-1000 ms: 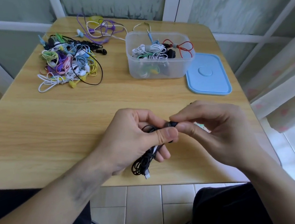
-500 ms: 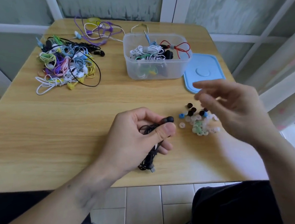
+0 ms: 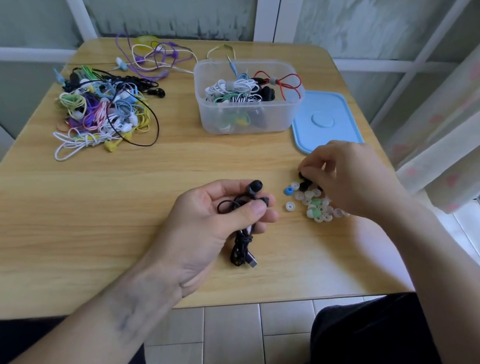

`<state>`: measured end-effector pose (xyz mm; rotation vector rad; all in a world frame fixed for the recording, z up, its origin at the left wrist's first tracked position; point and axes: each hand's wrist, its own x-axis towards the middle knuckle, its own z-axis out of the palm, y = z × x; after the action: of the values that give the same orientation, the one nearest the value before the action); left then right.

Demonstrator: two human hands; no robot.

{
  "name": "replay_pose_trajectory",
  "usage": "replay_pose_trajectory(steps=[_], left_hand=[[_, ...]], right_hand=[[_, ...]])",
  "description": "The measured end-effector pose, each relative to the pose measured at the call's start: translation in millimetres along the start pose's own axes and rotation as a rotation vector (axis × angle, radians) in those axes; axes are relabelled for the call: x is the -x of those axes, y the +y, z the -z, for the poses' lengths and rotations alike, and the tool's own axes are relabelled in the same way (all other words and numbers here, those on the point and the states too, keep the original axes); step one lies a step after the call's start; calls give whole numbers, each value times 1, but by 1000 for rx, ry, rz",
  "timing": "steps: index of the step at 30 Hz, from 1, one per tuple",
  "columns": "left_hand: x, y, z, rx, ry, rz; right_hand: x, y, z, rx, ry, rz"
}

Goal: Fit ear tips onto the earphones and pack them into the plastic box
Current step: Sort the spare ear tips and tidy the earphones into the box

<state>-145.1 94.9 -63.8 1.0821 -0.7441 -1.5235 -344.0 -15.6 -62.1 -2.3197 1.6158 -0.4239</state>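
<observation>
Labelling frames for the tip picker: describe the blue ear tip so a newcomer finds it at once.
On the wooden table, look near the front edge between the left hand and right hand, at the small pile of ear tips. The blue ear tip sits at the pile's upper left edge. It is the only blue one; its neighbours are clear, green or black.

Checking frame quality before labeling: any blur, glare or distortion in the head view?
Head view: wide-angle bowing at table edges and window frame; soft daylight, no harsh glare; right hand slightly motion-blurred over the ear tips; left hand and black earphones fairly sharp.
</observation>
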Motion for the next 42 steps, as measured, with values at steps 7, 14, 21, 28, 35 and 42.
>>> replay_pose_trajectory(steps=[7, 14, 21, 28, 35, 42], left_hand=[[-1, 0, -1, 72, 23, 40], [-1, -1, -1, 68, 29, 49], [-2, -2, -2, 53, 44, 13], [-2, -2, -3, 32, 19, -47], [-3, -4, -1, -27, -14, -163], [-1, -4, -1, -108, -8, -238]], right_hand=[[8, 0, 2, -54, -3, 11], [15, 4, 7, -111, 5, 2], [26, -3, 10, -504, 150, -44], [48, -37, 3, -1410, -183, -76], [49, -45, -5, -1575, -283, -175], [49, -45, -10, -1510, -270, -140]])
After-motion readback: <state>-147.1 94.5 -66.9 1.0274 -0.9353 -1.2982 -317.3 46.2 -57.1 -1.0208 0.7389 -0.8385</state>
